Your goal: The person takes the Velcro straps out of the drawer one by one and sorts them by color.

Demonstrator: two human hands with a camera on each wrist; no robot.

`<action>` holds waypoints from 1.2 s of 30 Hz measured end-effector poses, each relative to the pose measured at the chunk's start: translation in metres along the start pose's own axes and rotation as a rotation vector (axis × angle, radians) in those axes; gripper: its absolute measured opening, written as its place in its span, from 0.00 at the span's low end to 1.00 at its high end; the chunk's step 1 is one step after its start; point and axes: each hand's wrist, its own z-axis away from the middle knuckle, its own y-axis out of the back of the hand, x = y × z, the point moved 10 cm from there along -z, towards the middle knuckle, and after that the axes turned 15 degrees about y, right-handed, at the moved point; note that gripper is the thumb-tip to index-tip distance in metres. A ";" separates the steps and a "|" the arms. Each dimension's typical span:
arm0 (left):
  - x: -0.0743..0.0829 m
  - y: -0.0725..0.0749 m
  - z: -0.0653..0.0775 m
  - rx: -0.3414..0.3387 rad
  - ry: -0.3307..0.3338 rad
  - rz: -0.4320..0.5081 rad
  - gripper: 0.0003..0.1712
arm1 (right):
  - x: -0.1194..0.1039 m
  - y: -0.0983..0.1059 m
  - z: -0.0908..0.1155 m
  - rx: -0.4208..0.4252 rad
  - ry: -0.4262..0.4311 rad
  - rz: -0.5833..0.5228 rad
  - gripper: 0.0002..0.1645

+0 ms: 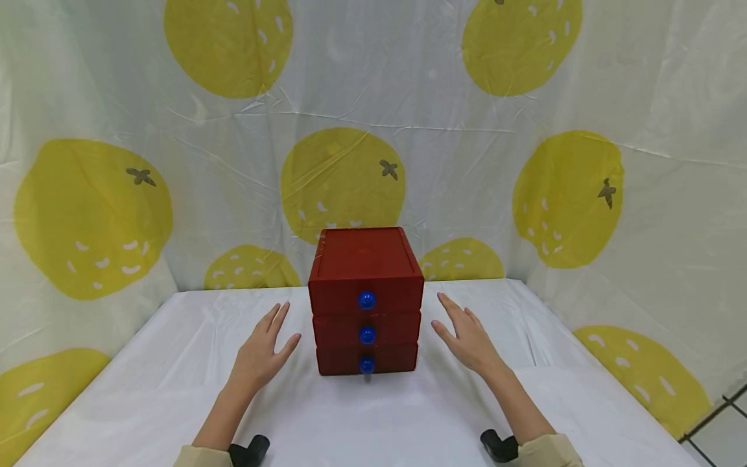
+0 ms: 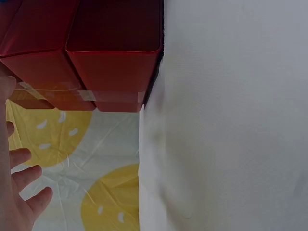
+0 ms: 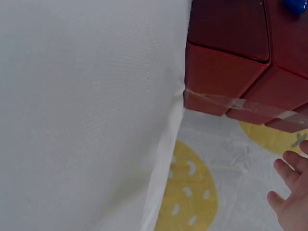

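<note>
A red drawer box (image 1: 367, 253) with three stacked drawers stands upright mid-table, its front facing me. Each drawer front carries one round blue knob (image 1: 367, 300), and all three drawers look closed. My left hand (image 1: 257, 355) is held out to the left of the box, apart from it, fingers spread and holding nothing. On the other side, my right hand (image 1: 469, 338) reaches forward with its fingers extended, also holding nothing. Both wrist views show the box's side (image 2: 110, 72) with clear tape across it near the back.
A white cloth covers the table (image 1: 373, 421). Behind and at both sides hangs a pale curtain (image 1: 443, 162) printed with big yellow fruit. Black wrist mounts (image 1: 249, 450) sit at both sleeves. Tiled floor (image 1: 720, 421) shows at the lower right.
</note>
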 end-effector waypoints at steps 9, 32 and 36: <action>0.003 0.003 0.001 0.028 -0.007 0.004 0.39 | -0.003 -0.001 0.000 0.013 0.016 -0.009 0.34; 0.013 0.014 0.007 0.106 -0.048 0.033 0.40 | -0.012 -0.009 -0.007 0.020 0.013 -0.043 0.33; 0.016 0.017 0.008 0.129 -0.065 0.038 0.40 | -0.014 -0.009 -0.010 0.022 0.012 -0.054 0.34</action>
